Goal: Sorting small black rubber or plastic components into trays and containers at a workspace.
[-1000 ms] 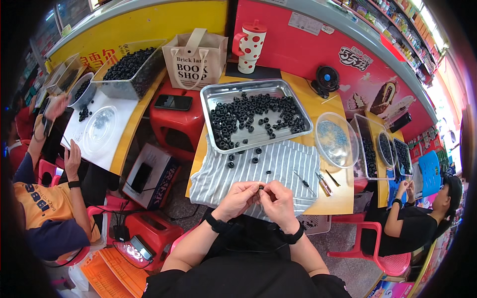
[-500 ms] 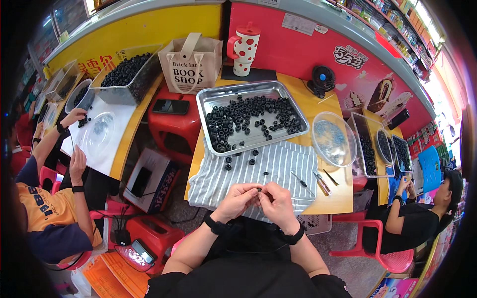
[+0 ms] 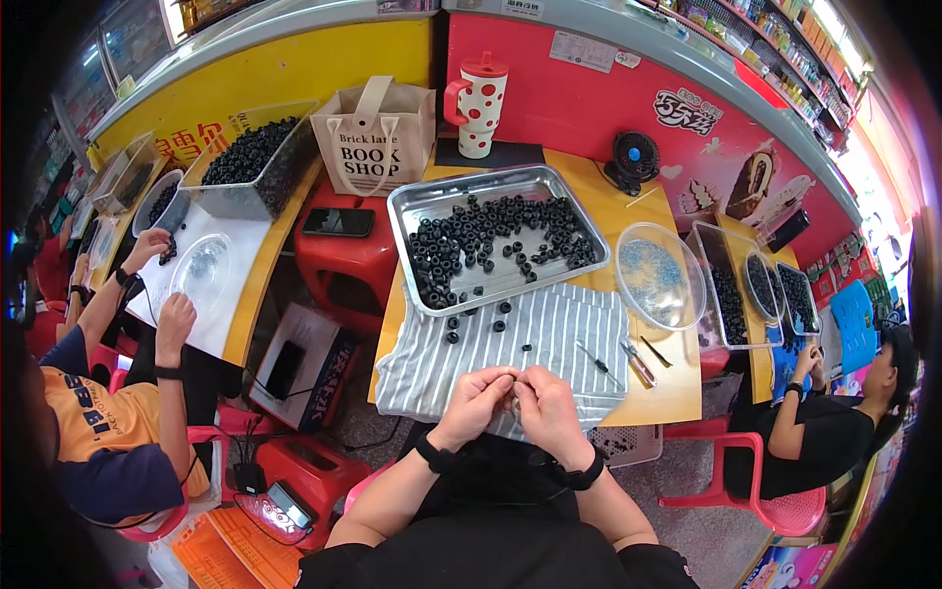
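Note:
My left hand [image 3: 475, 404] and my right hand [image 3: 549, 410] meet above the front edge of a grey-and-white striped cloth [image 3: 422, 358]. Thumbs and forefingers of both are pinched together, tip to tip. What they hold is mostly hidden by the fingers and too small to make out. Beyond them a small black part [image 3: 527, 348] lies on the cloth. Further off, a few black ring-shaped parts [image 3: 499, 326] sit by a metal tray [image 3: 573, 259], which holds many more. Right of my hands lie a thin pointed tool [image 3: 601, 365], a small hand tool [image 3: 639, 364] and dark tweezers [image 3: 655, 350].
An oval clear plastic dish [image 3: 648, 319] with bluish bits stands right of the tray. Behind are a spotted tumbler [image 3: 483, 108], a canvas bag [image 3: 373, 137] and a black fan [image 3: 633, 162]. People work at tables on both sides. A red stool [image 3: 334, 257] bears a phone.
My hands stay pinched together at the cloth's front edge; a small black bit that showed between the fingertips is now covered. The co-worker at left has lowered the nearer hand.

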A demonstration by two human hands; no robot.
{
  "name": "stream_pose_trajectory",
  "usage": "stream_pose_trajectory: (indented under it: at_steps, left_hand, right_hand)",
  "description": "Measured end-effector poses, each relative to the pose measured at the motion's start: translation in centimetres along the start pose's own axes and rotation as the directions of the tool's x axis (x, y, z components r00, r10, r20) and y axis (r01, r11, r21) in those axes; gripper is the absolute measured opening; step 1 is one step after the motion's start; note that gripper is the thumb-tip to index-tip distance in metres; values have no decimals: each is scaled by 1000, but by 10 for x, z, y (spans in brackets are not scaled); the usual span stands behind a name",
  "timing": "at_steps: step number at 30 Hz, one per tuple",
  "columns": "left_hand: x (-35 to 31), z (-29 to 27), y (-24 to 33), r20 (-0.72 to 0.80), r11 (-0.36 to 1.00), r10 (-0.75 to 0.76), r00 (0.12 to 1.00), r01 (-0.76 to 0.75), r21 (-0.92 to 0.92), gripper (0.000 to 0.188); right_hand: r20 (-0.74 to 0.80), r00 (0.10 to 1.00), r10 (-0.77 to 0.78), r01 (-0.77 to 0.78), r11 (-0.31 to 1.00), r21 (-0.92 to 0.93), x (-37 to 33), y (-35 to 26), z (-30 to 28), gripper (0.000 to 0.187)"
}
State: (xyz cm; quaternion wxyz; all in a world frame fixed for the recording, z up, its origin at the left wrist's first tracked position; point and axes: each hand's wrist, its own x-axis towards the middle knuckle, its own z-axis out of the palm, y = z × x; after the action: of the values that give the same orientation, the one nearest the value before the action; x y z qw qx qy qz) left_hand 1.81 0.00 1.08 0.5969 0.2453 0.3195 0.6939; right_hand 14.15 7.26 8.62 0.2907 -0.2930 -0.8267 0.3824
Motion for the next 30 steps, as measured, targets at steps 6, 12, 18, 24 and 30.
stream_pose_trajectory:
  at_steps: [6,12,18,24,30]
  left_hand:
    - [-2,3,19,28,973,-93,995,97,-211,28]
    - [-3,2,21,54,907,-102,993,115,-405,33]
    - [-2,5,21,39,901,-85,996,93,-425,33]
    - [0,2,18,38,895,-71,997,80,-439,32]
    - [-3,5,18,-16,929,-74,997,63,-366,27]
  right_hand:
    - [125,976,179,-209,929,306,0,7,-8,5]
    - [128,970,205,-241,856,456,-4,8,-9,8]
    - [129,976,175,-215,878,427,-5,8,-12,9]
    - [90,985,147,-171,898,406,-3,5,-6,9]
    - [-5,1000,-9,10,981,191,1,-1,-7,19]
